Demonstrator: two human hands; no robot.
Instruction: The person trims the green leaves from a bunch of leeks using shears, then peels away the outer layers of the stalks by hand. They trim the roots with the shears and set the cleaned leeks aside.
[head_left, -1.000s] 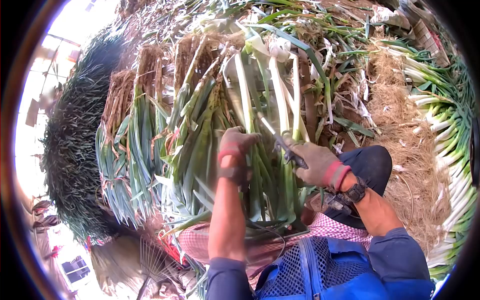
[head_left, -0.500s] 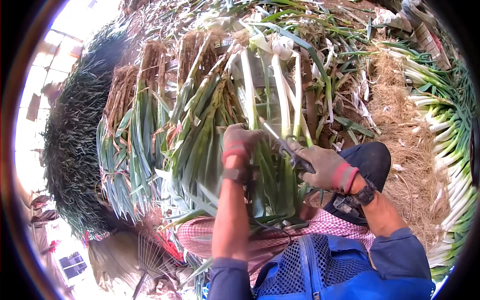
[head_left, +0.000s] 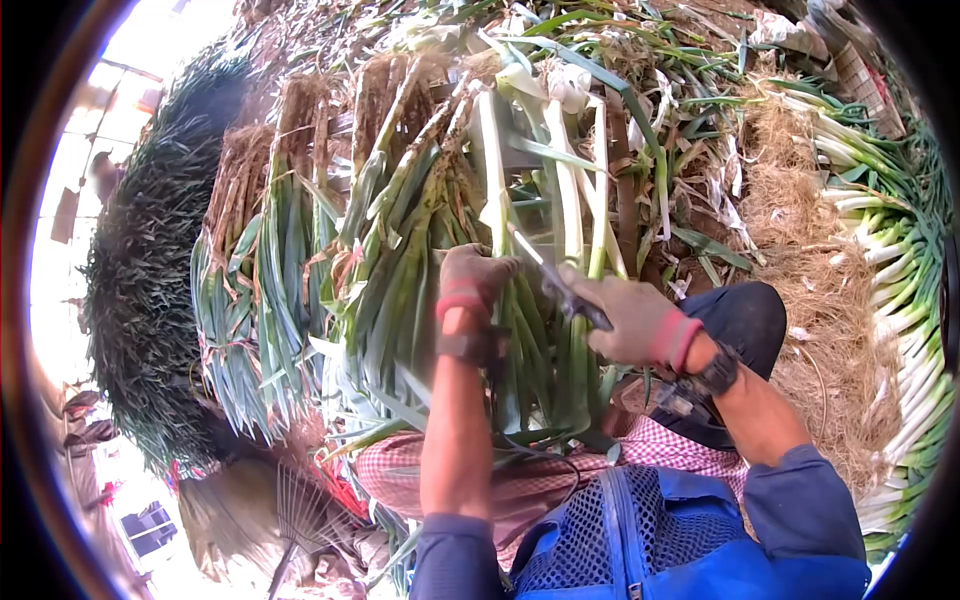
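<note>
My left hand (head_left: 476, 280), in a grey and pink glove, is closed around a leek (head_left: 492, 160) with a bare white stem. My right hand (head_left: 630, 318), gloved alike, grips a dark-handled tool (head_left: 560, 287). Its thin metal tip points up and left, close to the leek in my left hand. Several white-stemmed leeks (head_left: 565, 190) lie just right of that one, roots up. Left of my left hand are unpeeled leeks (head_left: 400, 230) with brown, soiled stems and long green leaves.
Tied leek bundles (head_left: 290, 220) stand at the left, before a tall dark-green leek pile (head_left: 155, 270). White-stemmed leeks (head_left: 900, 330) line the right side beside cut roots (head_left: 790, 230). A wire rake (head_left: 290, 520) lies lower left; leaf scraps cover the ground behind.
My right hand has shifted slightly, and the tool's tip is now higher and further left. A green leaf strip now extends across the white stems. My left hand has barely moved.
</note>
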